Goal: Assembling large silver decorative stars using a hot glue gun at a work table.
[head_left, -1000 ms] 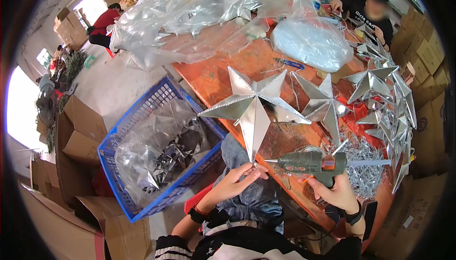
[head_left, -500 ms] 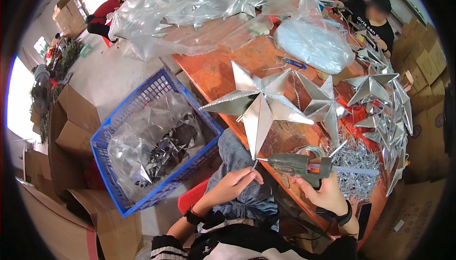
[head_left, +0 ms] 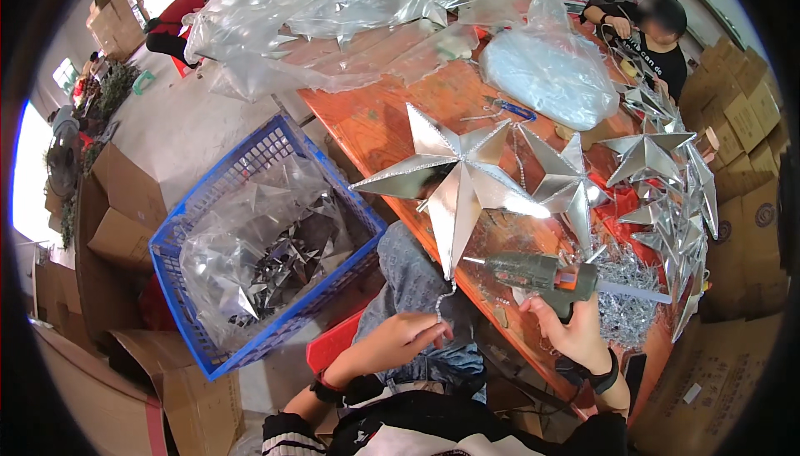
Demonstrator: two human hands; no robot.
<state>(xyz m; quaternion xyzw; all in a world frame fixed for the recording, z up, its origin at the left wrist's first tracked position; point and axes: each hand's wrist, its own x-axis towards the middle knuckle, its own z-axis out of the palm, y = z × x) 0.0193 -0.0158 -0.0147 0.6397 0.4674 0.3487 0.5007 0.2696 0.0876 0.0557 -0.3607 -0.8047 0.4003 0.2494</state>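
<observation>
My right hand (head_left: 577,338) is wrapped round the handle of a dark green glue gun (head_left: 521,271), a pale glue stick (head_left: 629,290) sticking out of its back. The nozzle points left, a short gap from a large silver star (head_left: 463,198) whose lowest point hangs over the table edge. From that point runs a thin silver beaded trim (head_left: 444,298), its lower end pinched in the fingers of my left hand (head_left: 406,342). Silver trim also lines some of the star's ridges. A second silver star (head_left: 567,181) lies just right of it.
More silver stars (head_left: 667,198) pile up along the right side, near a heap of silver trim (head_left: 629,277). A blue crate (head_left: 208,363) with bagged silver pieces stands left. A blue cutter (head_left: 515,109) and plastic bags lie farther back on the orange table (head_left: 350,114). A co-worker sits far right.
The glue gun has drawn back from the star's lowest point to the right. My left hand has moved slightly down and left, the trim now hanging from the point in a curve.
</observation>
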